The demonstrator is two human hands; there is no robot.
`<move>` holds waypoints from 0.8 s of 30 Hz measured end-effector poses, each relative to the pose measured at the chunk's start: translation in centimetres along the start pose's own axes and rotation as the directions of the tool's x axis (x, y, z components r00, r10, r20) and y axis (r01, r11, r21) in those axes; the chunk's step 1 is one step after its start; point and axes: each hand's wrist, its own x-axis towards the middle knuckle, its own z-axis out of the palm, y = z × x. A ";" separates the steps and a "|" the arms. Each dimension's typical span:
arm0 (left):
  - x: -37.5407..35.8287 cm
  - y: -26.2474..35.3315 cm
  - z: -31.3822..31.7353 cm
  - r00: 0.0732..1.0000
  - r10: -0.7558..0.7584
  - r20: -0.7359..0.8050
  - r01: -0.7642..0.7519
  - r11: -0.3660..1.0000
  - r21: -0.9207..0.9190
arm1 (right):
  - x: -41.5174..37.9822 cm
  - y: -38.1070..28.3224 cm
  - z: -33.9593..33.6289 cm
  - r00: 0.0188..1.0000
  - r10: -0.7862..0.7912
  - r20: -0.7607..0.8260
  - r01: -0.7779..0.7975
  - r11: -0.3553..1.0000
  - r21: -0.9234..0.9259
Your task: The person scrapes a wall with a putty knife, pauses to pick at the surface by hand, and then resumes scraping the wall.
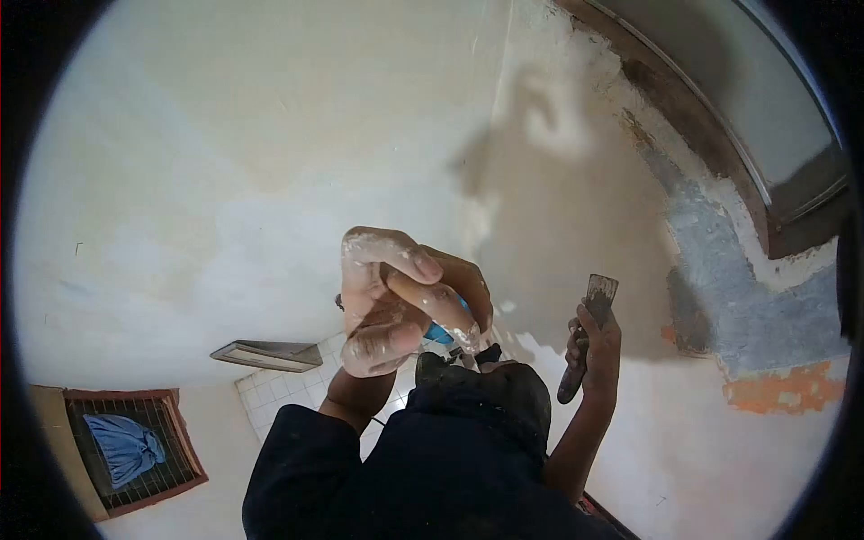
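Note:
Close to the camera, my left hand (387, 297) is raised with its fingers curled and white smears on the skin. A bit of blue (438, 334) shows beside its fingers; whether the hand grips it or it lies behind cannot be made out. Farther right, my right hand (603, 346) is wrapped round the handle of a scraper (601, 292). Its flat, stained blade points up toward the wall, and the dark handle end sticks out below the fist. Both hands appear apart from the wall (576, 225).
At upper right, a brown frame (693, 117) borders a patch of bare grey and orange wall (729, 270). A barred window (135, 450) with blue cloth (126, 445) is at lower left. A pale panel (270, 355) stands near the white tiled floor (279, 389).

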 end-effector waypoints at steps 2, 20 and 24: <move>-0.1 0.1 -0.3 1.000 -0.011 0.007 0.011 1.000 0.004 | -0.1 -0.1 0.2 1.000 0.006 -0.006 -0.006 1.000 -0.009; 0.6 -0.6 -2.2 0.996 0.057 0.066 -0.029 0.930 -0.367 | 0.4 0.0 0.9 1.000 0.005 -0.004 -0.005 1.000 -0.004; 0.4 -0.7 -2.8 0.989 0.108 0.104 -0.047 0.883 -0.468 | 0.4 0.0 1.0 1.000 0.009 0.003 -0.009 1.000 0.003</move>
